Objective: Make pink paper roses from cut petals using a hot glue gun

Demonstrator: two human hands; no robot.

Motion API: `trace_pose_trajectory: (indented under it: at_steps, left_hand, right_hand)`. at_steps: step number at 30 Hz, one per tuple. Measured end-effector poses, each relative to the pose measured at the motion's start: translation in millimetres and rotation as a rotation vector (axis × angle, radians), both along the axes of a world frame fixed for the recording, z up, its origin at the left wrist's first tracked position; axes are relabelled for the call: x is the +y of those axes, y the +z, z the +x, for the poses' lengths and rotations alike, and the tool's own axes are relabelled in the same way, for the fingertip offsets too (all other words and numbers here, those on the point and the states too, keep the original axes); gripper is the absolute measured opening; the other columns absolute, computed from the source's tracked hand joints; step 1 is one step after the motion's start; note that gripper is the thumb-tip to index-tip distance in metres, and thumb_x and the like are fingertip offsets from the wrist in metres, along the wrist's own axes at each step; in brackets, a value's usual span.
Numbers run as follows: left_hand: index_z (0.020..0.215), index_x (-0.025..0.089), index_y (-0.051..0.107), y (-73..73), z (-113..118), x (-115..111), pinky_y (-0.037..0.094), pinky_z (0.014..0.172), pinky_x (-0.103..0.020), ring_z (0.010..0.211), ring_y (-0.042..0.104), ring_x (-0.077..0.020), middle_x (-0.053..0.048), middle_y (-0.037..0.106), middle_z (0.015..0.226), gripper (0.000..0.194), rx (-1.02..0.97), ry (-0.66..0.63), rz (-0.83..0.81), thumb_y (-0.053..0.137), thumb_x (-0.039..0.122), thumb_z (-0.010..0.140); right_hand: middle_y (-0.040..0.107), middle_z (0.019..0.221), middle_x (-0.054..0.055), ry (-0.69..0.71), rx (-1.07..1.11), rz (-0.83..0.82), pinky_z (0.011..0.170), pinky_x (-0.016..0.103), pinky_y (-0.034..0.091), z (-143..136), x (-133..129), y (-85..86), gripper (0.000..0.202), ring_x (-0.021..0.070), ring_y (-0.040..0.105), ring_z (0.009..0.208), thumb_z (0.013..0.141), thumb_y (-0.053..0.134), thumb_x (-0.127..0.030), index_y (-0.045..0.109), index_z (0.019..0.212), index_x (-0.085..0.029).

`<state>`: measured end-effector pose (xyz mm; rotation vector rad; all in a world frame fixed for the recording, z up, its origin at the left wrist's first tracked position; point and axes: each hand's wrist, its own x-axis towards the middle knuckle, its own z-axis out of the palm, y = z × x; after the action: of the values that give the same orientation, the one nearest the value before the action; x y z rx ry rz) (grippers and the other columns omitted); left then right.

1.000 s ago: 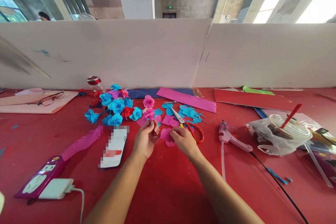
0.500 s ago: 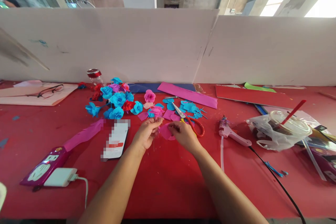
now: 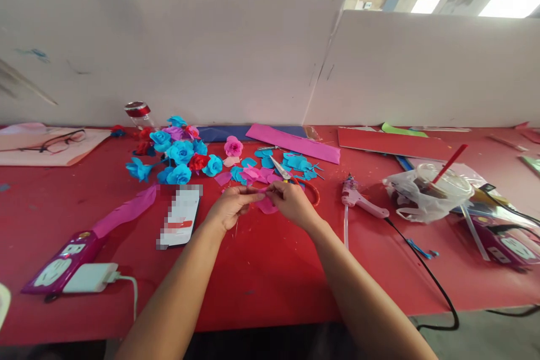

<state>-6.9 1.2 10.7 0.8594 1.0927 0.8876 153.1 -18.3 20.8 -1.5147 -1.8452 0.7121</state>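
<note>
My left hand [image 3: 231, 207] and my right hand [image 3: 294, 203] meet fingertip to fingertip over the red table. Between them, both pinch a pink crepe-paper petal [image 3: 267, 206], partly hidden by the fingers. Thin strands hang below my left hand; I cannot make out what they are. Just beyond the fingers lies a pink paper flower [image 3: 252, 172] among loose pink and blue petals [image 3: 297, 161]. Scissors [image 3: 280, 169] with red and yellow handles rest beside my right hand, their handles partly covered by it. A finished pink rose [image 3: 233, 146] sits farther back.
A bunch of blue and red paper roses [image 3: 180, 152] and a phone [image 3: 182, 216] are at left, near a power strip [image 3: 63, 261]. To the right are a pink glue gun [image 3: 365, 202] with its cord and a bagged drink cup [image 3: 441, 185]. A white partition [image 3: 177, 56] stands behind.
My hands have come closer together, so the fingertips now meet at the pink petal. The view has tilted down and shifted slightly right.
</note>
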Motion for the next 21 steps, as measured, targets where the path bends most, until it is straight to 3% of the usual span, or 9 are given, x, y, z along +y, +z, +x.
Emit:
trace_pose_trajectory:
  at_steps: [4, 8, 10, 12, 16, 21]
  left_hand:
    - [0.063, 0.012, 0.066, -0.5, -1, 0, 0.015, 0.039, -0.019, 0.039, 0.031, -0.0004, 0.003, 0.054, 0.054, 0.034, 0.036, 0.032, 0.008, 0.088, 0.024, 0.039]
    - [0.06, 0.012, 0.061, -4.8, -2, 3, 0.01, 0.037, -0.019, 0.036, 0.024, 0.0009, 0.005, 0.049, 0.049, 0.033, 0.015, 0.027, -0.043, 0.087, 0.021, 0.04]
    - [0.058, 0.013, 0.06, -7.4, -1, 3, 0.009, 0.037, -0.019, 0.035, 0.022, 0.0011, 0.007, 0.044, 0.047, 0.033, 0.021, -0.02, -0.074, 0.086, 0.019, 0.04]
    - [0.058, 0.012, 0.06, -10.7, 1, 3, 0.011, 0.038, -0.018, 0.036, 0.024, 0.0008, 0.007, 0.046, 0.048, 0.033, 0.055, -0.081, -0.087, 0.086, 0.019, 0.039]
    - [0.058, 0.013, 0.062, -17.8, 5, 0, 0.013, 0.039, -0.018, 0.039, 0.029, -0.0007, 0.003, 0.053, 0.053, 0.031, 0.131, -0.174, -0.055, 0.086, 0.019, 0.039]
    - [0.053, 0.013, 0.063, -24.0, 9, -2, 0.019, 0.041, -0.019, 0.043, 0.039, -0.0052, 0.001, 0.055, 0.05, 0.024, 0.29, -0.147, 0.002, 0.083, 0.017, 0.04]
  right_hand:
    - [0.068, 0.072, 0.003, -0.011, -0.159, -0.027, 0.056, 0.024, 0.034, 18, -8, 12.2, 0.022, 0.016, 0.058, 0.062, 0.085, 0.051, -0.023, 0.068, 0.097, -0.022]
    - [0.07, 0.095, 0.009, -0.231, -0.471, 0.024, 0.069, 0.03, 0.038, 89, -28, 15.6, 0.031, 0.022, 0.062, 0.082, 0.083, 0.047, -0.014, 0.065, 0.107, -0.021]
    - [0.067, 0.099, 0.016, -0.363, -0.645, 0.017, 0.075, 0.036, 0.037, 127, -38, 8.6, 0.03, 0.0288, 0.06, 0.091, 0.077, 0.049, -0.007, 0.066, 0.1, -0.015]
    - [0.065, 0.094, 0.021, -0.407, -0.697, -0.007, 0.076, 0.041, 0.036, 154, -46, -2.2, 0.031, 0.033, 0.059, 0.091, 0.069, 0.05, 0.0, 0.065, 0.094, -0.011]
    - [0.061, 0.097, 0.019, -0.439, -0.718, -0.009, 0.075, 0.042, 0.037, 173, -48, -22.8, 0.034, 0.0321, 0.058, 0.09, 0.069, 0.049, 0.0, 0.061, 0.097, -0.014]
    - [0.06, 0.101, 0.019, -0.45, -0.726, -0.016, 0.073, 0.038, 0.039, 180, -40, -32.1, 0.036, 0.0317, 0.061, 0.09, 0.071, 0.054, -0.01, 0.059, 0.106, -0.01]
